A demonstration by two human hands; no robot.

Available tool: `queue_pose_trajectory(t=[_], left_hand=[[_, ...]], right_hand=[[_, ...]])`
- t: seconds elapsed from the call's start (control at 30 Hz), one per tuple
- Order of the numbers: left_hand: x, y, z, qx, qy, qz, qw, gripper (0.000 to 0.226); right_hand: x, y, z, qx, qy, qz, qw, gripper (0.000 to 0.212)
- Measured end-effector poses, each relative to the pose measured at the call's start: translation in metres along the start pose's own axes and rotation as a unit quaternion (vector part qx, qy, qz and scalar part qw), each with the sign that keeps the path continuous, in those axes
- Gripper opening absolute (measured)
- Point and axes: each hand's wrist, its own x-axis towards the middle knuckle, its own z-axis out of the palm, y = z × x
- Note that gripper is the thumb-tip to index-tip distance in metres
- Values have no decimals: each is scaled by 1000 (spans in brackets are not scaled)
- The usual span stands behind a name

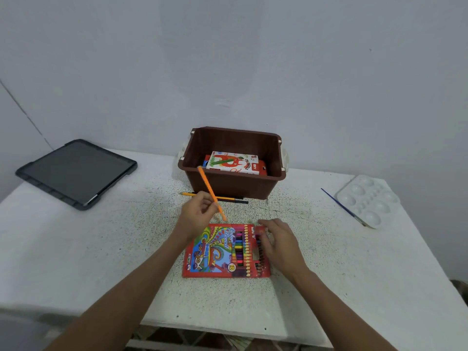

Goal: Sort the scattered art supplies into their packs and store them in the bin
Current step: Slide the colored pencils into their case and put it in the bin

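Observation:
A red colour pencil pack [217, 252] lies flat on the table in front of me. My left hand [196, 214] pinches an orange pencil [209, 190], tilted, its lower tip just above the pack's top edge. My right hand [278, 243] rests on the pack's right end, fingers bent over its open side. Two more pencils [228, 199], one yellow and one dark, lie on the table in front of the brown bin [231, 184]. Inside the bin lies a white and red oil pastels box [234, 163].
A dark tablet in a case [76, 172] lies at the back left. A white paint palette [368, 200] sits at the right edge with a blue-handled brush [342, 206] beside it. The table's front edge is close to me.

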Motion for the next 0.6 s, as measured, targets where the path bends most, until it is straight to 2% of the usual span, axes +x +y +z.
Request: queue_pose_trajectory(t=[0.07,0.13,0.4,0.6], left_hand=[[-7,13,8,-97,-18,-38,994,8],[-13,17,15,-130,-40,-51,989,10],[-32,18,27,-167,-99,-66,979,15],[-36,13,25,-170,-112,-85,975,12]], right_hand=[[5,-9,-1,3,1,-18,1000,29],[10,-18,-2,0,-6,-38,999,29],[9,-17,-4,-42,-24,-53,997,17],[4,-10,-13,-24,-70,-58,996,25]])
